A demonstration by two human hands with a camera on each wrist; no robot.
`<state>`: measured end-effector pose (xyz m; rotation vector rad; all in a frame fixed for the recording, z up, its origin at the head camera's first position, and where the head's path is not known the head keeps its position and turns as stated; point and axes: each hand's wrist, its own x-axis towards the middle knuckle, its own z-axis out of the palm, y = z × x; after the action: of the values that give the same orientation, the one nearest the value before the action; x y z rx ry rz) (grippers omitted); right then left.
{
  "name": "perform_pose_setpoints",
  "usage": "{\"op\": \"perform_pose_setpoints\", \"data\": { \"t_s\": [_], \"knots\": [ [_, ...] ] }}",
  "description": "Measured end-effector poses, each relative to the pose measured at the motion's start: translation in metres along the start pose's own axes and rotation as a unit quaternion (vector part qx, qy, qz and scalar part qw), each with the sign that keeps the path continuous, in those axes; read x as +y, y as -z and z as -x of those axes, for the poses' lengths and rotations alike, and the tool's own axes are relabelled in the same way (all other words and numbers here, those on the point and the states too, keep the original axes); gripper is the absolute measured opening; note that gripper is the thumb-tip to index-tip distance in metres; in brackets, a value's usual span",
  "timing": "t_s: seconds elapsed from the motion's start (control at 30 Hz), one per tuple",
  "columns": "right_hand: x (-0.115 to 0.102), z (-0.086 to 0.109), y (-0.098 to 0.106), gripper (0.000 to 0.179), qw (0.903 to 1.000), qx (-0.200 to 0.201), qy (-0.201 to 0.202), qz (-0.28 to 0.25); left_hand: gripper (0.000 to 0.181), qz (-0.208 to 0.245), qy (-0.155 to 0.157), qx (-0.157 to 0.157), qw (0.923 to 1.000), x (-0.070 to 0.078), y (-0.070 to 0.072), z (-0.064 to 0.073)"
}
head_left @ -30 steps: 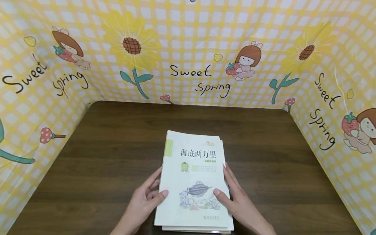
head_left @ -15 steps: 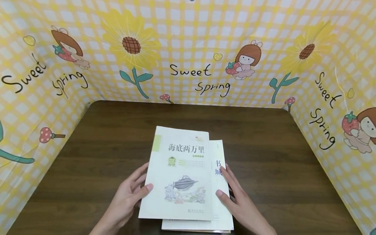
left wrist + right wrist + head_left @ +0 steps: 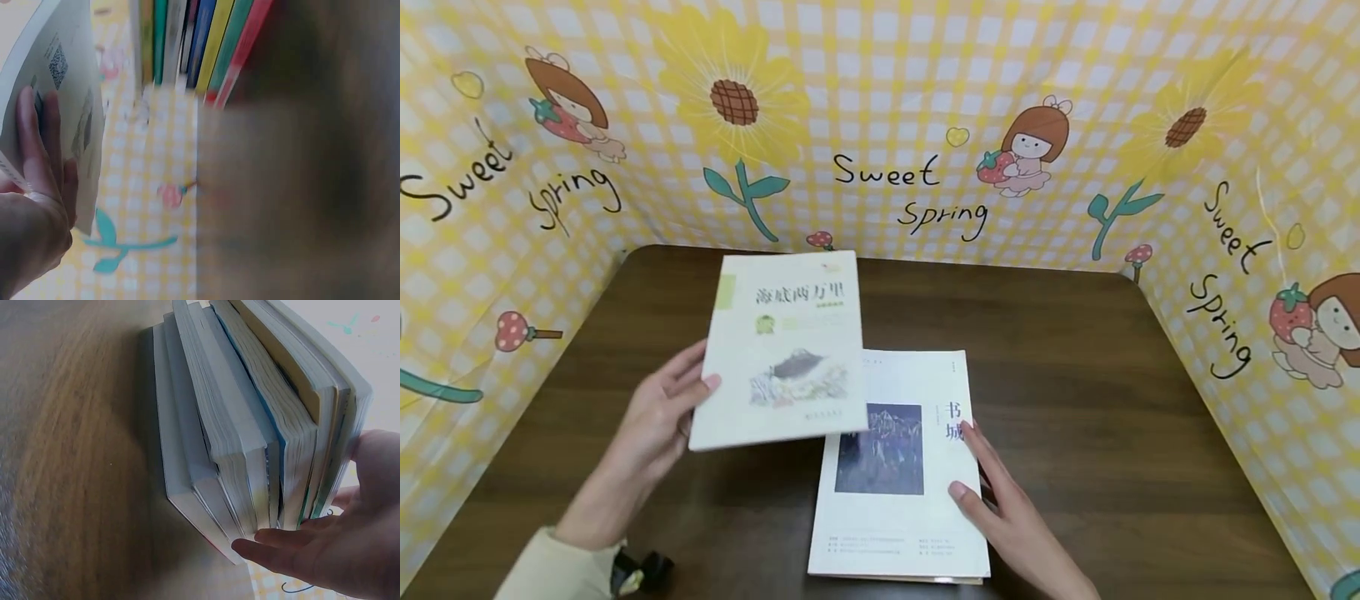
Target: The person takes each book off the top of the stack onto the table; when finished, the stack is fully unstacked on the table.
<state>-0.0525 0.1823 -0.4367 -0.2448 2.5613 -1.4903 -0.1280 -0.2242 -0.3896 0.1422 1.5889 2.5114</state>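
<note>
You can read 海底两万里 on the white paperback [image 3: 782, 350], left of centre in the head view; a QR code [image 3: 58, 65] shows on its back at upper left in the left wrist view. Below centre, the pile of books [image 3: 951, 525] carries 书城 on its top cover, and the patterned cloth [image 3: 887, 83] repeats "Sweet Spring".

Your left hand [image 3: 651, 412] grips the paperback at its lower left edge, thumb on the front, fingers behind, holding it up so it overlaps the pile's upper left corner in view. Your right hand [image 3: 1011, 517] rests unclenched against the pile's right side, thumb on the top cover.

Dark table [image 3: 1075, 375] stretches either side of the pile, with cloth rising along its back, left and right edges.
</note>
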Motion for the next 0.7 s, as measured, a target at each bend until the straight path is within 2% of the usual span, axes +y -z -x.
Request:
{"op": "perform_pose_setpoints", "data": {
  "t_s": [0.1, 0.2, 0.33, 0.43, 0.57, 0.63, 0.7],
  "knots": [
    [0.001, 0.000, 0.000, 0.066, 1.0000, -0.001, -0.007, -0.004, 0.075, -0.019, 0.020, 0.016, 0.9995, 0.018, 0.022, -0.019],
    [0.001, 0.000, 0.000, 0.067, 0.9999, -0.005, -0.015, -0.004, 0.076, -0.040, 0.033, 0.018, 0.9985, 0.031, 0.045, -0.033],
    [0.001, 0.001, 0.000, 0.068, 0.9998, -0.008, -0.019, 0.001, 0.078, -0.074, 0.052, 0.021, 0.9956, 0.042, 0.075, -0.047],
    [0.001, 0.001, 0.000, 0.069, 0.9998, -0.009, -0.015, 0.003, 0.080, -0.113, 0.073, 0.032, 0.9904, 0.047, 0.095, -0.058],
    [0.002, -0.001, 0.000, 0.069, 1.0000, -0.008, -0.004, 0.000, 0.080, -0.180, 0.104, 0.048, 0.9770, 0.046, 0.119, -0.075],
    [0.002, -0.002, 0.000, 0.069, 1.0000, -0.006, -0.001, 0.001, 0.077, -0.233, 0.120, 0.053, 0.9637, 0.042, 0.132, -0.085],
    [0.003, -0.002, -0.001, 0.069, 1.0000, -0.007, -0.004, 0.001, 0.073, -0.291, 0.133, 0.058, 0.9458, 0.039, 0.145, -0.095]
  ]
}}
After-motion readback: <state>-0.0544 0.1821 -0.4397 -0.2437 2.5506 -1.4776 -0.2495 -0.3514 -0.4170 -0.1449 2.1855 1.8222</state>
